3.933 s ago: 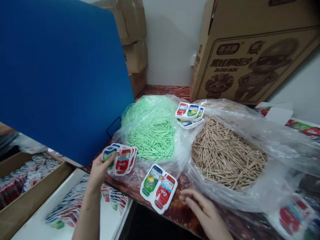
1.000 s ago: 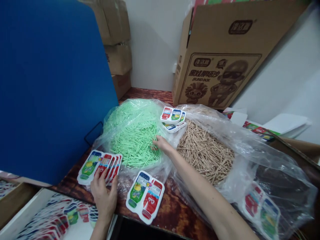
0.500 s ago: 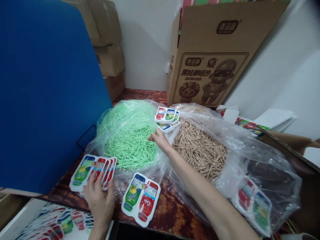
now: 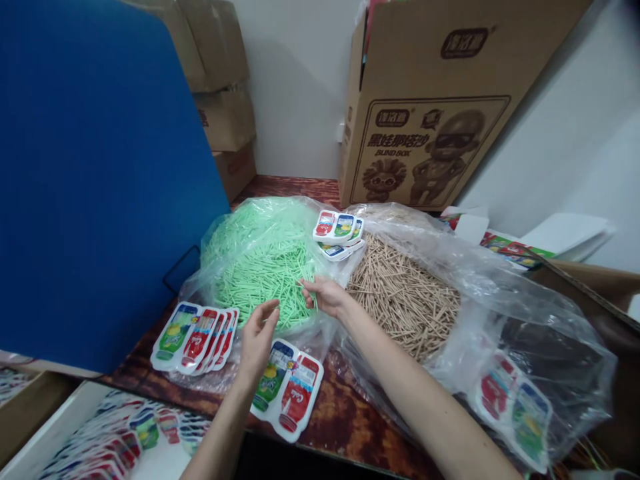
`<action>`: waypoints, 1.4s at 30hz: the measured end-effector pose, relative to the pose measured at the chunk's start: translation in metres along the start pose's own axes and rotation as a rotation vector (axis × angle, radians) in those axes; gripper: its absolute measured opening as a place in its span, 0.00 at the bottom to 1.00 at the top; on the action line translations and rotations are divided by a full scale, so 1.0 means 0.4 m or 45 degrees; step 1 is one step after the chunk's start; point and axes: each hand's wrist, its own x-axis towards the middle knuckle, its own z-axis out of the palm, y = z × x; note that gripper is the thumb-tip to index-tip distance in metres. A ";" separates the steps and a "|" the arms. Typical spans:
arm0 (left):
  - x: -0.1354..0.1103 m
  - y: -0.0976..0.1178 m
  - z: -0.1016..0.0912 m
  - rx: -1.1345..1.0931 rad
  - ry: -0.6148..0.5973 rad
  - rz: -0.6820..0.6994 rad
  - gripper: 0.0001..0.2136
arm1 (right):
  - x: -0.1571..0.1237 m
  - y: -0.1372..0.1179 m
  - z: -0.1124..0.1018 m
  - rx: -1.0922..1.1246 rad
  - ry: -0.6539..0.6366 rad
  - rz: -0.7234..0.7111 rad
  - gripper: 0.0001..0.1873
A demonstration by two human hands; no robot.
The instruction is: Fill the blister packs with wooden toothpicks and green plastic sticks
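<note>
In front of me a plain white wall (image 4: 300, 100) meets a second white wall (image 4: 565, 127) that runs off to my right, both lit evenly with soft shadows behind the boxes. The surface (image 4: 345, 427) I work at is dark reddish wood with a mottled grain, and it reaches back to the wall. A tall blue panel (image 4: 100, 167) stands upright at my left and blocks that side. Behind it brown cartons (image 4: 220, 87) are stacked in the corner. A large printed cardboard box (image 4: 440, 107) leans against the wall at the back right.
</note>
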 end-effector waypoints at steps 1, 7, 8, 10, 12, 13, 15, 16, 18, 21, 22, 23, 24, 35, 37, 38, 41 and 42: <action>0.014 0.003 0.012 -0.118 -0.003 -0.071 0.17 | -0.015 0.008 0.005 0.038 -0.049 0.029 0.15; 0.065 0.020 0.076 -0.328 -0.044 -0.214 0.23 | -0.107 0.093 0.033 0.194 -0.363 0.225 0.18; 0.062 0.018 0.085 -0.288 -0.105 -0.204 0.23 | -0.117 0.109 0.034 0.226 -0.412 0.248 0.18; 0.049 0.011 0.099 -0.200 -0.231 -0.182 0.23 | -0.133 0.137 0.035 0.288 -0.446 0.260 0.18; 0.026 0.006 0.108 -0.115 -0.357 -0.161 0.22 | -0.149 0.157 0.038 0.336 -0.426 0.250 0.18; 0.013 0.005 0.108 -0.075 -0.423 -0.149 0.21 | -0.160 0.164 0.040 0.344 -0.404 0.242 0.18; -0.012 0.007 0.096 -0.015 -0.519 -0.100 0.19 | -0.194 0.172 0.048 0.296 -0.321 0.190 0.16; -0.024 0.008 0.084 0.012 -0.524 -0.057 0.18 | -0.217 0.175 0.053 0.233 -0.247 0.125 0.15; -0.045 0.007 0.048 0.069 -0.414 0.019 0.18 | -0.273 0.184 0.063 0.010 -0.039 -0.088 0.10; -0.077 -0.012 -0.020 0.318 -0.154 0.076 0.15 | -0.352 0.221 0.066 -0.428 0.282 -0.406 0.09; -0.089 -0.023 -0.040 0.459 -0.112 0.111 0.12 | -0.371 0.241 0.064 -0.519 0.356 -0.448 0.10; -0.103 -0.035 -0.056 0.608 -0.085 0.164 0.11 | -0.383 0.264 0.061 -0.581 0.414 -0.468 0.10; -0.116 -0.047 -0.069 0.754 -0.065 0.224 0.10 | -0.389 0.288 0.057 -0.617 0.461 -0.474 0.09; -0.156 -0.137 -0.089 1.264 0.049 0.232 0.10 | -0.383 0.364 0.059 -0.610 0.565 -0.580 0.10; -0.150 -0.140 -0.092 1.173 0.071 0.180 0.09 | -0.387 0.366 0.054 -0.618 0.557 -0.576 0.11; -0.148 -0.141 -0.094 1.128 0.075 0.163 0.09 | -0.388 0.369 0.051 -0.615 0.552 -0.571 0.11; -0.145 -0.142 -0.103 1.022 0.077 0.154 0.09 | -0.388 0.377 0.043 -0.589 0.524 -0.551 0.11; -0.144 -0.143 -0.107 0.999 0.075 0.161 0.09 | -0.388 0.377 0.043 -0.577 0.515 -0.541 0.11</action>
